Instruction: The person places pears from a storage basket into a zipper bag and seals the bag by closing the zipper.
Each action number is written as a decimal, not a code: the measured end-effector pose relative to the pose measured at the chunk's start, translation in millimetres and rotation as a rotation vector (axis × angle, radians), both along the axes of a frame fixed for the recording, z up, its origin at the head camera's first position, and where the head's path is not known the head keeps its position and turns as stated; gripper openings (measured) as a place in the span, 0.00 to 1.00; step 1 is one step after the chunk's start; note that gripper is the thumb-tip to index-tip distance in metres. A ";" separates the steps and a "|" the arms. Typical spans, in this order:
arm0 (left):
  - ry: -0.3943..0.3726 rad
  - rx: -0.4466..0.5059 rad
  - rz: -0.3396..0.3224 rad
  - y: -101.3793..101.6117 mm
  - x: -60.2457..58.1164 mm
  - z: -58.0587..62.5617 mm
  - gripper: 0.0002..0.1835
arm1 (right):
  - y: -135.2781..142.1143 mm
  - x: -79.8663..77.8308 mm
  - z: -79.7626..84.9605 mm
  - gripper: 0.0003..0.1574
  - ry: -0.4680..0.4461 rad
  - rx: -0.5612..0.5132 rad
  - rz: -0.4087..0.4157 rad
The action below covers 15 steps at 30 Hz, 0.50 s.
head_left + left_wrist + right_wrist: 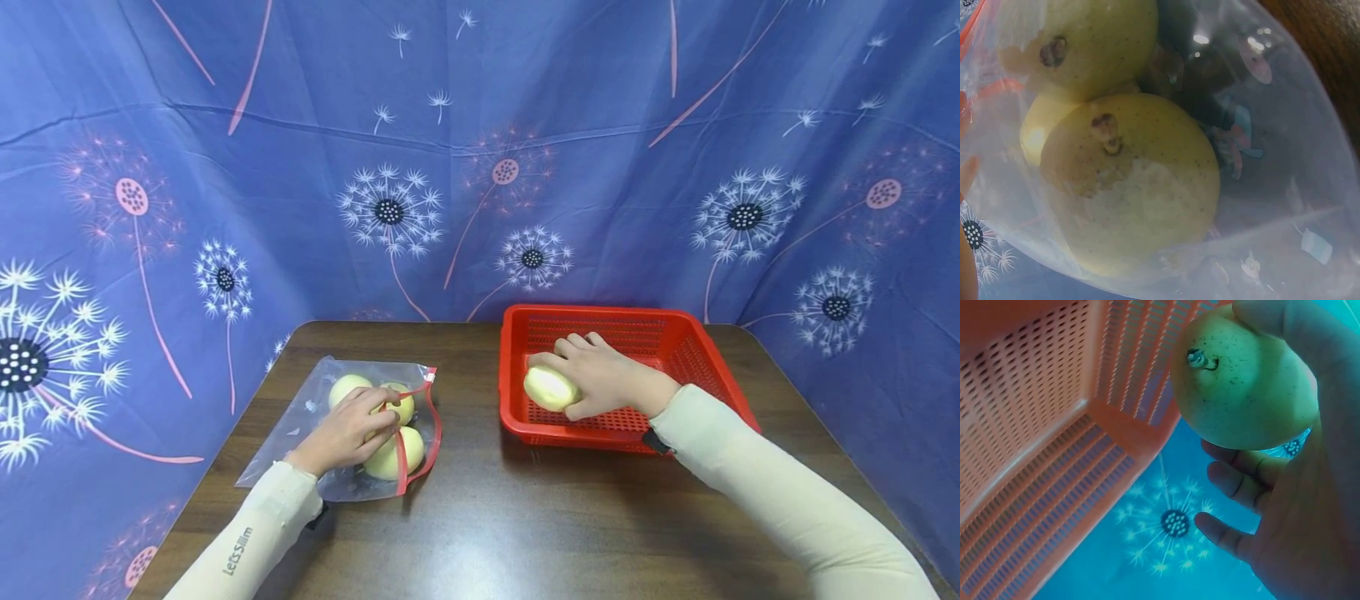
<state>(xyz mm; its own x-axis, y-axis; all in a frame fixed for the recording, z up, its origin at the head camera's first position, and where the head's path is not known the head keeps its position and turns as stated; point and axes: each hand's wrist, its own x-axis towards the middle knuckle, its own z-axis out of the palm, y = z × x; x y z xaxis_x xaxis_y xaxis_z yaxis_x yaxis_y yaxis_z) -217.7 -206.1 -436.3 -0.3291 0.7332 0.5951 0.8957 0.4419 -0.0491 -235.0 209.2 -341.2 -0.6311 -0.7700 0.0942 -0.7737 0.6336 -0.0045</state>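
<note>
A clear zip bag [288, 437] with a red zip strip lies on the left of the table, its mouth facing right. Inside are several pale yellow pears [397, 454]; in the left wrist view a speckled pear [1135, 194] with a brown stem end shows through the plastic. My left hand [345, 429] holds the bag by its red-edged mouth, fingers curled at the strip. Over the left part of the red basket [592, 312], my right hand [611, 375] grips one pear [551, 388]. Its stem and dark specks show in the right wrist view, thumb and fingers around it.
The wooden table [465, 492] carries the bag and the slotted plastic basket, which stands at the back right. A blue cloth [465, 75] with dandelion prints hangs behind the table and along both sides.
</note>
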 end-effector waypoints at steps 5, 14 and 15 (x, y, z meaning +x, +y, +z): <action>0.000 0.004 -0.002 -0.1 -1.2 -1.1 0.19 | -12.0 2.8 -3.8 0.47 0.008 -0.030 0.052; -0.026 -0.004 0.004 0.1 -0.5 -0.7 0.18 | -29.5 6.7 -9.8 0.47 0.039 -0.061 0.098; -0.028 -0.004 0.004 0.1 -0.2 -0.4 0.18 | -31.2 7.0 -10.0 0.47 0.035 -0.066 0.099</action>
